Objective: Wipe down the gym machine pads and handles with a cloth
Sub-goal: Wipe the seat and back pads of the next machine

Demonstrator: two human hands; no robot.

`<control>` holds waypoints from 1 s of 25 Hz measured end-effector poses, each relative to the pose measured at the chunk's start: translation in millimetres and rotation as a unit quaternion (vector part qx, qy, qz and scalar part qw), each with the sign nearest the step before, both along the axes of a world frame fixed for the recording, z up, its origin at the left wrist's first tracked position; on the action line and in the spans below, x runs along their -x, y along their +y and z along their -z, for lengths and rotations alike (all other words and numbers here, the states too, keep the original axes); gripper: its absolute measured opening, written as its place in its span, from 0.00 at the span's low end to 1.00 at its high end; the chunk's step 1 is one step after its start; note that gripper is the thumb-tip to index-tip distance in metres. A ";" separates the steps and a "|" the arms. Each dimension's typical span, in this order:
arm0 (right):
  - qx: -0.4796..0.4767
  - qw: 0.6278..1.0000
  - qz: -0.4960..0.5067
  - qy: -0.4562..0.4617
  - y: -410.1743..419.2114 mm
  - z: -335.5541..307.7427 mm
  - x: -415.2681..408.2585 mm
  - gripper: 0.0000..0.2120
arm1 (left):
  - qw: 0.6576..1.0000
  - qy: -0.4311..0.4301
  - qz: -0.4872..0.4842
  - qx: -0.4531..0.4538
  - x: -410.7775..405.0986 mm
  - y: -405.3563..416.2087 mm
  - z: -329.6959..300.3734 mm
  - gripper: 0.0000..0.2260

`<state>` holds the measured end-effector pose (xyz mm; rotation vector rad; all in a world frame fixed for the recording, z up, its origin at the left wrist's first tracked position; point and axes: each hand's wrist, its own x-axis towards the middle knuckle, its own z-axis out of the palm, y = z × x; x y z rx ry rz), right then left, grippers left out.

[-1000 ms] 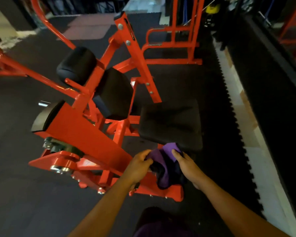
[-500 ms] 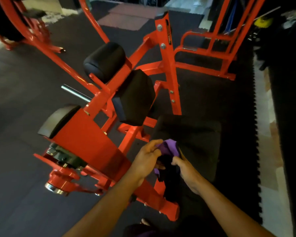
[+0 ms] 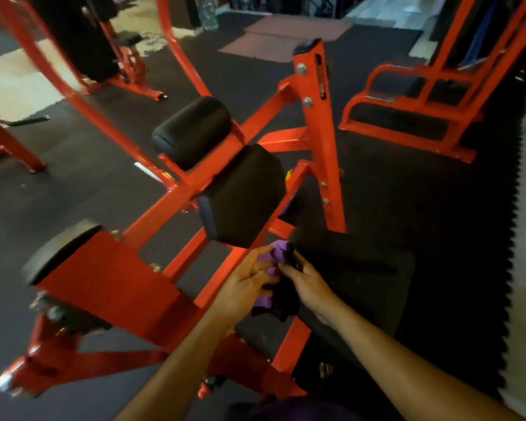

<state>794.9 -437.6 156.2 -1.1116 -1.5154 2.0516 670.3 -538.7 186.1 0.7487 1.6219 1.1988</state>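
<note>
**Cloth being readied above the seat pad**

The purple and black cloth (image 3: 276, 278) is being held between both hands, just over the near left corner of the flat seat pad (image 3: 356, 284) of the red machine frame (image 3: 319, 141). The left hand (image 3: 243, 287) is being kept curled round the purple folds, while the fingers of the right hand (image 3: 308, 285) are being pinched on the dark part beside it. The cloth is judged as being bunched or refolded into a usable wad before a wipe is begun, since it is being carried above the pad and not pressed flat on it. Whether its lower edge is touching the pad cannot be told.

Compared with half a second ago, the hands and cloth are being seen nearer the square chest pad (image 3: 243, 196), just below its lower edge, and the cloth is being gathered tighter, with less black fabric hanging down. The roller pad (image 3: 192, 132) is lying well apart, untouched.
</note>
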 end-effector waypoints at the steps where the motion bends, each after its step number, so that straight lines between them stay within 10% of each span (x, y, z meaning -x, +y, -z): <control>1: 0.011 1.000 0.026 -0.013 8.6 10.7 -17.4 0.15 | 1.000 0.025 0.000 0.009 -8.7 10.1 15.4 0.17; 10: -0.007 0.921 0.353 -0.165 13.4 75.4 -215.6 0.16 | 0.896 0.319 0.297 0.083 -115.1 85.5 155.3 0.32; 18: -0.159 0.905 0.049 -0.392 -10.9 254.2 -228.1 0.29 | 0.768 0.563 0.298 0.069 -157.4 228.1 321.9 0.32; 25: -0.204 0.892 0.150 -0.374 6.3 302.2 -219.9 0.33 | 0.735 0.631 0.246 0.041 -157.3 221.2 357.3 0.32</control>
